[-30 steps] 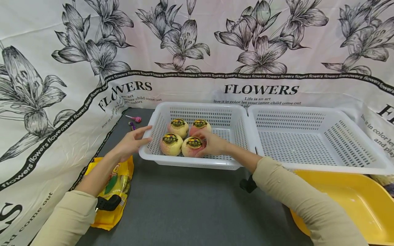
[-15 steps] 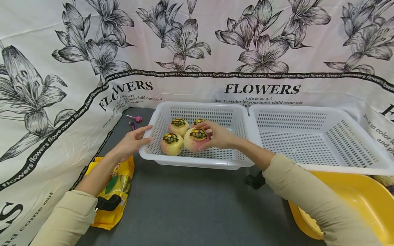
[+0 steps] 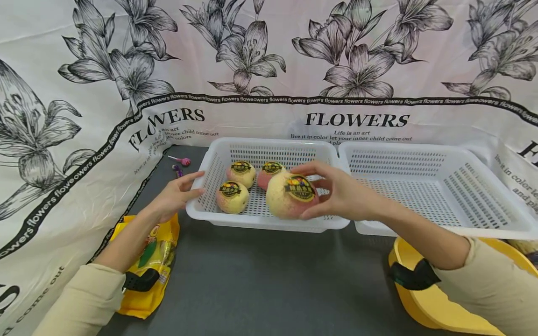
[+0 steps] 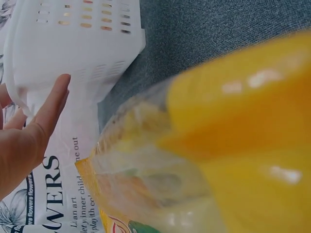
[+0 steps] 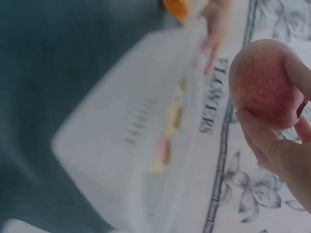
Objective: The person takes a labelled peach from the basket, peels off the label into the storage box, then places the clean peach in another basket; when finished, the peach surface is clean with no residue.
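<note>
My right hand (image 3: 349,193) grips a peach (image 3: 290,195) with a black-and-gold label, its fingers spread round the right side. The peach is held up over the front of the left white basket (image 3: 269,224); the right wrist view shows the red side of the peach (image 5: 265,82). Behind it in the basket sit more labelled peaches: one at front left (image 3: 232,197), one at back left (image 3: 241,174), and one at back right (image 3: 270,173), partly covered. My left hand (image 3: 174,196) rests at the basket's left rim, fingers fairly straight; the left wrist view shows the left hand (image 4: 29,141) beside the outer wall.
A second white basket (image 3: 403,196) adjoins on the right, with a yellow tub (image 3: 414,298) in front under my right forearm. A yellow bag (image 3: 145,298) lies beneath my left forearm. A pink lollipop (image 3: 183,161) and a purple-wrapped sweet (image 3: 178,171) lie left of the basket.
My right hand has lifted the front-right peach out from among the others and brought it up, rightward and closer to the head camera. The left hand has stayed at the rim.
</note>
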### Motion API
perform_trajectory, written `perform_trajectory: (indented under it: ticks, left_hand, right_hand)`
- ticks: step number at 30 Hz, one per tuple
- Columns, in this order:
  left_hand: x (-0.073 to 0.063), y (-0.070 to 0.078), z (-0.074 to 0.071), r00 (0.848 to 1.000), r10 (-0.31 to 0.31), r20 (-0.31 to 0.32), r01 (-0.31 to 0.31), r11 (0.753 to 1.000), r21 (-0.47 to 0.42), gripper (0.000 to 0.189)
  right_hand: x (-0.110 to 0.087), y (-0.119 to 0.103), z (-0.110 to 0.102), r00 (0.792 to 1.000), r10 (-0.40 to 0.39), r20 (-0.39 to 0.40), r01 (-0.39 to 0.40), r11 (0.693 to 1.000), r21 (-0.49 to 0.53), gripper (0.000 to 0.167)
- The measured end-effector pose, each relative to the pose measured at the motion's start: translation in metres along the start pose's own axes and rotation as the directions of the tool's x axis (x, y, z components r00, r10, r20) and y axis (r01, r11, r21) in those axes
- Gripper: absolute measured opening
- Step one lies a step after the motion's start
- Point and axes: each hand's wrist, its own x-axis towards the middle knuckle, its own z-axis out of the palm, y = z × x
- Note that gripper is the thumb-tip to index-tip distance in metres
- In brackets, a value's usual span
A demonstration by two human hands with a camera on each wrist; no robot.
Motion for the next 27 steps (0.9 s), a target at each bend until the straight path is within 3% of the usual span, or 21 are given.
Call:
perform_trajectory:
  ticks: [11, 17, 22, 25, 27]
  left_hand:
    - [-0.002, 0.003, 0.002, 1.000, 0.005, -0.009, -0.005, 1.000, 0.025, 0.065]
    - [-0.001, 0.003, 0.001, 1.000, -0.004, -0.015, 0.005, 0.999, 0.033, 0.065]
    - [-0.002, 0.003, 0.001, 0.999, -0.009, -0.033, 0.011, 0.999, 0.053, 0.064]
    - [-0.005, 0.011, 0.002, 0.992, 0.053, -0.115, -0.036, 0.988, 0.147, 0.063]
    - [-0.009, 0.020, 0.004, 0.965, 0.156, -0.212, -0.110, 0.971, 0.213, 0.064]
  right_hand:
    - [-0.074, 0.035, 0.057, 0.994, 0.025, 0.110, -0.047, 0.978, 0.204, 0.070]
    - [-0.088, 0.064, 0.072, 0.996, 0.035, 0.086, -0.054, 0.973, 0.226, 0.069]
    - [-0.094, 0.082, 0.078, 0.996, 0.065, 0.054, -0.073, 0.984, 0.161, 0.070]
    - [-0.097, 0.088, 0.079, 0.996, 0.082, 0.042, -0.086, 0.988, 0.130, 0.071]
    - [-0.098, 0.089, 0.079, 0.995, 0.096, 0.036, -0.100, 0.988, 0.121, 0.070]
